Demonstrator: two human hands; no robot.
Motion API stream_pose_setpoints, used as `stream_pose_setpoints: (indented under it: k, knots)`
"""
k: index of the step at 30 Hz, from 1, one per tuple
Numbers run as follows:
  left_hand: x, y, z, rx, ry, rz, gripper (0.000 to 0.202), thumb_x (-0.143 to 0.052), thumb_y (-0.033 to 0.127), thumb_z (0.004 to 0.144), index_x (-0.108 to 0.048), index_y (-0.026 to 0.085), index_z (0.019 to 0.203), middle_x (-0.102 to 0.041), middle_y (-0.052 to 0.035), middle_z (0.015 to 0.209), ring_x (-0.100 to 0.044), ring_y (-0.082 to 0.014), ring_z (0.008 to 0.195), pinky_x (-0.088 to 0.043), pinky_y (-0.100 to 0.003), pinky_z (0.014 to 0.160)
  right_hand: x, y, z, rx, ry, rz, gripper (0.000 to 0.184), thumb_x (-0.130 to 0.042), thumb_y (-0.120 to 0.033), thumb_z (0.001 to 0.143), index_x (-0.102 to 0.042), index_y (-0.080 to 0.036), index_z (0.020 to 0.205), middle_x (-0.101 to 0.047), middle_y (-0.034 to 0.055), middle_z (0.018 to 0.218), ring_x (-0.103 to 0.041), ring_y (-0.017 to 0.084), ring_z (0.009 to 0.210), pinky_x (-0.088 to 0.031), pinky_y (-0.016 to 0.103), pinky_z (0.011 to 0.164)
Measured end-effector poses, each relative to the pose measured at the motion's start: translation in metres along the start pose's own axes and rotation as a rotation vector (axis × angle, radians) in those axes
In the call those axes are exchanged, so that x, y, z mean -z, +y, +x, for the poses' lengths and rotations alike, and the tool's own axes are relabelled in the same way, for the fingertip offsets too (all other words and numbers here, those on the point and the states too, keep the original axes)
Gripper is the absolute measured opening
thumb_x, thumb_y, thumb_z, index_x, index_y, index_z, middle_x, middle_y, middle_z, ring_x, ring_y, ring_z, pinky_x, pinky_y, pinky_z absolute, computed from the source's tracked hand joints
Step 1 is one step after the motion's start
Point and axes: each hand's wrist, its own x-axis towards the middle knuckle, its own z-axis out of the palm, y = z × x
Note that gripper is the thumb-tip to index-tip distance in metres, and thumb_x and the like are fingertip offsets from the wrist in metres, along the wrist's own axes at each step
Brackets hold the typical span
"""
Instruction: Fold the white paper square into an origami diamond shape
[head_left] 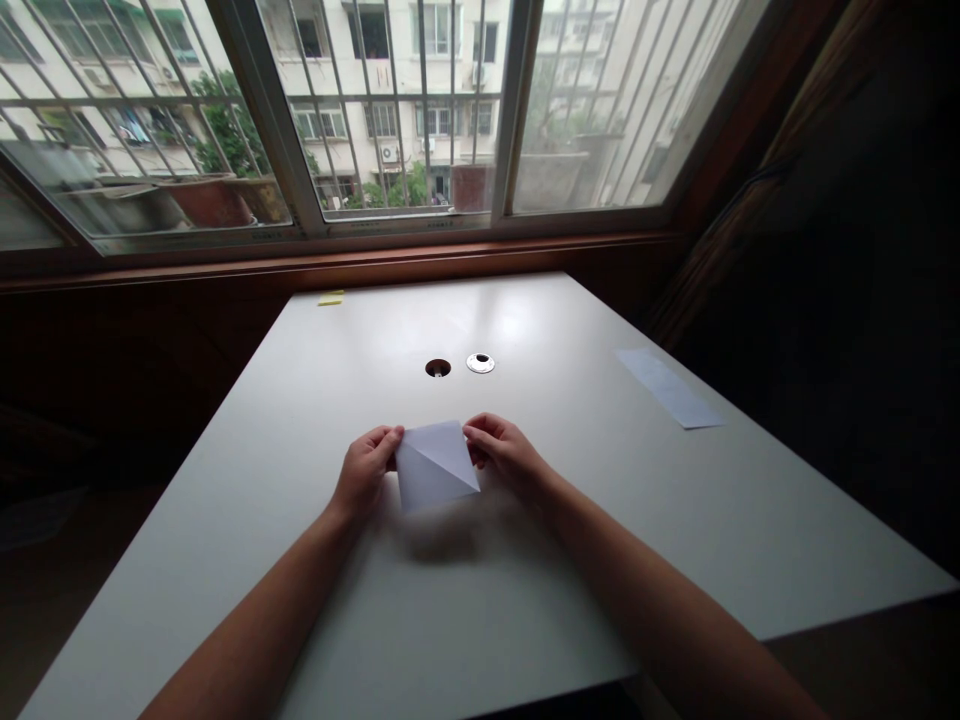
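A folded white paper (435,465) with a diagonal crease is held just above the white table (300,420), near its middle. My left hand (365,473) pinches the paper's left edge with closed fingers. At the right edge, my right hand (504,450) grips it the same way. The paper's lower part casts a shadow on the table under it.
A strip of white paper (669,387) lies at the table's right side. A round cable hole (438,368) and its loose cap (481,363) sit beyond the hands. A small yellow note (331,298) lies at the far left corner. A barred window (390,110) runs behind the table.
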Motion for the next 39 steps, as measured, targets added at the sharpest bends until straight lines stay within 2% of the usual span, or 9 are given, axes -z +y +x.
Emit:
stream_pose_setpoints:
  k: [3,7,13,17,24,30,34,39]
  knots:
    - [0.003,-0.003,0.005,-0.037,0.108,-0.039,0.039,-0.07,0.052,0.077,-0.063,0.014,0.079,-0.055,0.0031,0.063,-0.049,-0.0086,0.054,-0.044,-0.02,0.053,0.0,-0.001,0.001,0.01,-0.01,0.051,0.046,-0.068,-0.052,0.079,-0.057,-0.02,0.109,-0.062,-0.0013,0.073,-0.06,0.012,0.06,-0.048,0.025,0.056]
    - [0.005,-0.004,0.009,-0.072,0.191,-0.061,0.041,-0.068,0.053,0.078,-0.064,0.015,0.093,-0.063,0.0007,0.075,-0.056,-0.0102,0.061,-0.049,-0.022,0.057,0.001,0.002,0.002,0.034,-0.07,0.05,0.051,-0.066,-0.05,0.082,-0.053,-0.021,0.122,-0.062,0.0005,0.083,-0.065,0.014,0.067,-0.051,0.026,0.059]
    - [0.006,-0.003,0.009,-0.081,0.229,-0.061,0.047,-0.069,0.054,0.076,-0.063,0.015,0.101,-0.066,-0.0011,0.081,-0.059,-0.0113,0.064,-0.051,-0.024,0.059,0.004,0.007,0.0,0.114,-0.126,-0.013,0.051,-0.067,-0.045,0.083,-0.053,-0.026,0.129,-0.062,0.0049,0.101,-0.068,0.016,0.078,-0.052,0.027,0.065]
    - [0.005,-0.004,0.01,-0.071,0.235,-0.037,0.048,-0.07,0.055,0.074,-0.064,0.015,0.099,-0.066,-0.001,0.08,-0.059,-0.0116,0.062,-0.051,-0.024,0.058,0.004,0.01,0.0,0.154,-0.132,-0.069,0.05,-0.071,-0.045,0.079,-0.063,-0.024,0.124,-0.062,0.0061,0.105,-0.066,0.014,0.074,-0.053,0.03,0.07]
    - [0.006,-0.001,0.01,-0.028,0.178,-0.013,0.047,-0.07,0.054,0.074,-0.065,0.014,0.099,-0.066,-0.002,0.079,-0.061,-0.013,0.064,-0.051,-0.024,0.058,0.004,0.008,0.0,0.132,-0.085,-0.069,0.041,-0.07,-0.051,0.079,-0.072,-0.02,0.106,-0.066,0.0047,0.091,-0.063,0.013,0.064,-0.053,0.029,0.066]
    - [0.003,0.011,0.004,0.003,0.072,0.106,0.047,-0.06,0.057,0.083,-0.066,0.014,0.103,-0.062,-0.0034,0.081,-0.062,-0.0144,0.067,-0.055,-0.026,0.058,0.002,0.006,-0.002,0.14,0.025,-0.076,0.039,-0.071,-0.05,0.078,-0.073,-0.017,0.098,-0.064,0.0008,0.063,-0.062,0.014,0.056,-0.05,0.028,0.058]
    - [0.0,0.014,0.0,-0.003,0.036,0.074,0.051,-0.058,0.059,0.084,-0.063,0.015,0.11,-0.06,-0.0032,0.084,-0.066,-0.0174,0.073,-0.06,-0.032,0.062,-0.001,0.002,-0.004,0.167,0.087,-0.064,0.036,-0.072,-0.049,0.078,-0.072,-0.016,0.094,-0.064,0.0003,0.061,-0.061,0.014,0.054,-0.049,0.028,0.057]
    - [-0.003,0.014,-0.002,-0.001,-0.026,0.03,0.055,-0.055,0.061,0.085,-0.058,0.017,0.118,-0.061,-0.0061,0.094,-0.067,-0.0203,0.08,-0.06,-0.035,0.067,-0.001,-0.001,-0.005,0.19,0.107,-0.081,0.034,-0.071,-0.047,0.08,-0.073,-0.016,0.094,-0.065,0.0014,0.066,-0.06,0.013,0.056,-0.049,0.027,0.057]
